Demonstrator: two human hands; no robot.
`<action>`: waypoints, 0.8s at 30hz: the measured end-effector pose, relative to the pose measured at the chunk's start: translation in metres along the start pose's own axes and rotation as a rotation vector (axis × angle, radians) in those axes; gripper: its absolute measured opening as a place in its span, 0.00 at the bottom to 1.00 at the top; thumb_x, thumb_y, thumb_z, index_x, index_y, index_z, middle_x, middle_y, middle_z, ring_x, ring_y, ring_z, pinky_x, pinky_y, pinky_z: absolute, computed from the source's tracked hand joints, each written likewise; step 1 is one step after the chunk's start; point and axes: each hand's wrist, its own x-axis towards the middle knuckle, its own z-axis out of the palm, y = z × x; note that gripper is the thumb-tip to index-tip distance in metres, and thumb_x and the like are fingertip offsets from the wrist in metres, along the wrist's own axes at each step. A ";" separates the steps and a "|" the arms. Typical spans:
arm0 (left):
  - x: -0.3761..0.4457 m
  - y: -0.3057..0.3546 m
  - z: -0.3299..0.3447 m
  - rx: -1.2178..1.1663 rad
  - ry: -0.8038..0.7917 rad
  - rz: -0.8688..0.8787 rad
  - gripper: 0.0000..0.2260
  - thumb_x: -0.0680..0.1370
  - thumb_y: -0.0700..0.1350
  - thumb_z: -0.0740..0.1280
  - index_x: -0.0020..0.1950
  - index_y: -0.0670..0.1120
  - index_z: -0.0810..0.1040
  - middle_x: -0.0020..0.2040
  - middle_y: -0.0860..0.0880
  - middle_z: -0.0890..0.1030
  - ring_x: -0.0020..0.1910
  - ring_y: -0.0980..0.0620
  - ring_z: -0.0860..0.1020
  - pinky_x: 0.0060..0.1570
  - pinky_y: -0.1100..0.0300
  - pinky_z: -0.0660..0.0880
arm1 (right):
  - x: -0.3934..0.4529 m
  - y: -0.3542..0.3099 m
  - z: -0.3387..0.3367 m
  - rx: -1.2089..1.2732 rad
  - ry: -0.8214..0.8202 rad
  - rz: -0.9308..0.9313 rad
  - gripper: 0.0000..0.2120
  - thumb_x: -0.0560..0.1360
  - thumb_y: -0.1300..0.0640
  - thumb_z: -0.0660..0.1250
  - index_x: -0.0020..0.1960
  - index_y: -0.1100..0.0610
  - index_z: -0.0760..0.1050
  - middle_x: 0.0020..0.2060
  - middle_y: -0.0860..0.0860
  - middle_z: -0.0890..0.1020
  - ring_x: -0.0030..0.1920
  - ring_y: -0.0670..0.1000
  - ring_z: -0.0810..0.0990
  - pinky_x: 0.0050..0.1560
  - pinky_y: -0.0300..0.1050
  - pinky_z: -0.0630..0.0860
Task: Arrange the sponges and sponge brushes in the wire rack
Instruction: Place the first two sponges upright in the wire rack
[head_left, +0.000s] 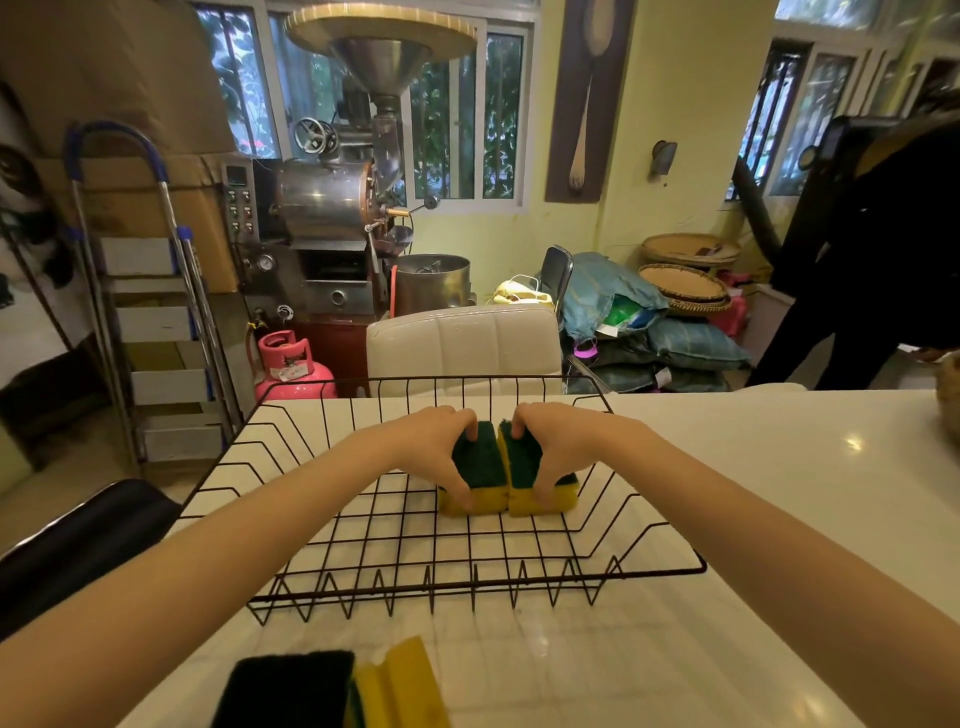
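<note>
A black wire rack (395, 577) sits on the white counter. Inside it, toward the right middle, two yellow sponges with green scouring tops lie side by side and touch. My left hand (434, 449) grips the left sponge (480, 467), fingers over its far edge and thumb on its near side. My right hand (556, 441) holds the right sponge (540, 501) the same way. More sponges (332, 691), yellow and dark green, lie on the counter near the bottom edge, in front of the rack.
The white counter (753, 519) stretches to the right of the rack. A white padded chair (462, 340) stands behind the counter, a dark chair (78, 540) at the left. A person in black (872, 249) stands at the far right.
</note>
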 end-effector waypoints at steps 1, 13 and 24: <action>0.001 0.000 -0.001 0.002 -0.002 0.000 0.31 0.64 0.51 0.75 0.62 0.48 0.65 0.60 0.45 0.70 0.52 0.51 0.68 0.48 0.60 0.69 | 0.000 0.000 0.000 -0.005 0.016 -0.011 0.34 0.62 0.55 0.76 0.63 0.56 0.63 0.59 0.55 0.72 0.51 0.51 0.69 0.51 0.45 0.72; 0.004 -0.003 0.003 -0.028 0.053 0.028 0.26 0.65 0.49 0.74 0.59 0.47 0.67 0.60 0.46 0.69 0.53 0.51 0.67 0.51 0.59 0.70 | 0.008 0.009 0.007 -0.040 0.104 -0.049 0.35 0.61 0.52 0.77 0.62 0.54 0.64 0.58 0.54 0.69 0.53 0.51 0.66 0.51 0.44 0.70; -0.025 0.008 -0.002 -0.087 -0.028 0.018 0.30 0.71 0.51 0.68 0.69 0.48 0.61 0.68 0.45 0.67 0.65 0.46 0.67 0.64 0.53 0.66 | -0.012 -0.004 0.007 -0.137 0.149 -0.068 0.30 0.66 0.44 0.70 0.63 0.56 0.68 0.58 0.56 0.72 0.60 0.56 0.67 0.57 0.49 0.69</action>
